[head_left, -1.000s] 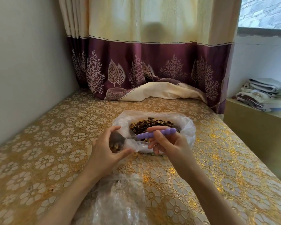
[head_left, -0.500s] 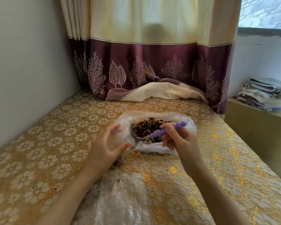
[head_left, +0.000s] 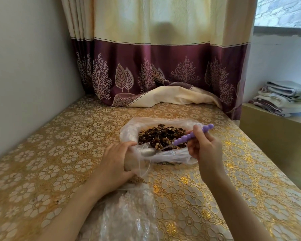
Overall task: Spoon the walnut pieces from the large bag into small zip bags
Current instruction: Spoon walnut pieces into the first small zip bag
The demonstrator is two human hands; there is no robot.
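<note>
Both grips full: right hand (head_left: 204, 150) round spoon (head_left: 184, 139) over walnut pieces (head_left: 162, 135), left hand (head_left: 115, 164) pinching small zip bag (head_left: 137, 162).

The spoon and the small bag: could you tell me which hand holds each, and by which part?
The right hand pinches the spoon by its purple handle; the left hand grips the small zip bag near its mouth.

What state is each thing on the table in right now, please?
large bag: open, holds walnut pieces
spoon: tilted, bowl low at the bag's near edge
small zip bag: held upright
left hand: grips the small zip bag
right hand: pinches the spoon handle
</note>
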